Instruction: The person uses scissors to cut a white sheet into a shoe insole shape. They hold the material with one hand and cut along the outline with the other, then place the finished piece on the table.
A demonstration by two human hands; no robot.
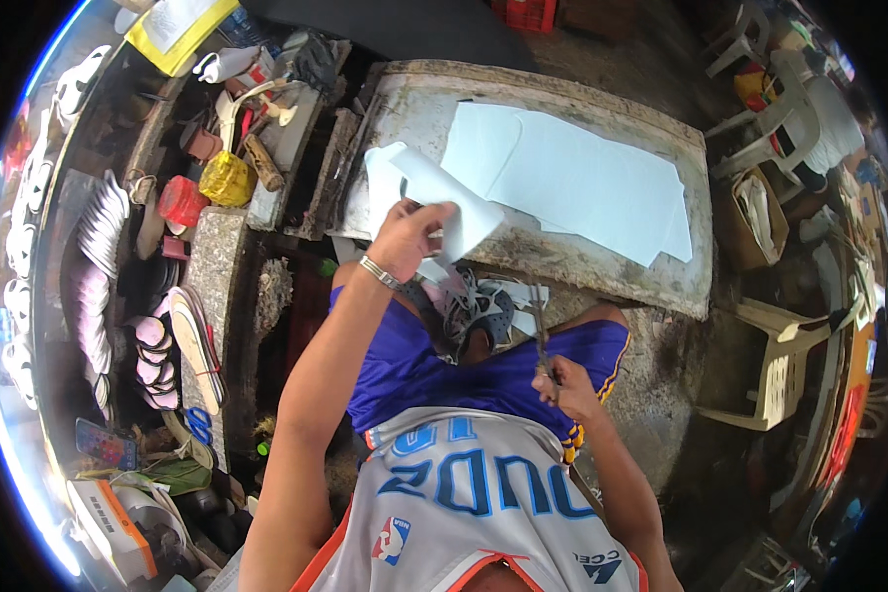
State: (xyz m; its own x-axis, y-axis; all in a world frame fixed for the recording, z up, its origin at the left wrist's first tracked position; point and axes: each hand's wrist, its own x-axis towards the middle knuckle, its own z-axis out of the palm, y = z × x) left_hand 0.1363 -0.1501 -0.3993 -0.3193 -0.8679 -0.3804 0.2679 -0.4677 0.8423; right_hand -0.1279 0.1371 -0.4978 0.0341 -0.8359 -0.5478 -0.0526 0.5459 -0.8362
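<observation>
My left hand (405,240) is closed on a curled white sheet (469,209), holding it by its near edge above the left part of a low worn table (553,255). Several pale, flat sheets (592,183) lie on that tabletop, partly overlapping, with cut, angled edges. Over my right thigh, my right hand (569,388) grips a pair of dark metal scissors (540,328), their blades pointing away from me toward the table. The scissors are apart from the sheet. White and grey cut scraps (474,301) are heaped between my knees, below the table's near edge.
A cluttered bench at the left carries a yellow container (226,180), a red container (182,201), a stack of soles (195,340) and blue-handled scissors (198,425). At the right stand a cream plastic chair (781,370) and a cardboard box (760,222). A red crate (526,12) is at the far side.
</observation>
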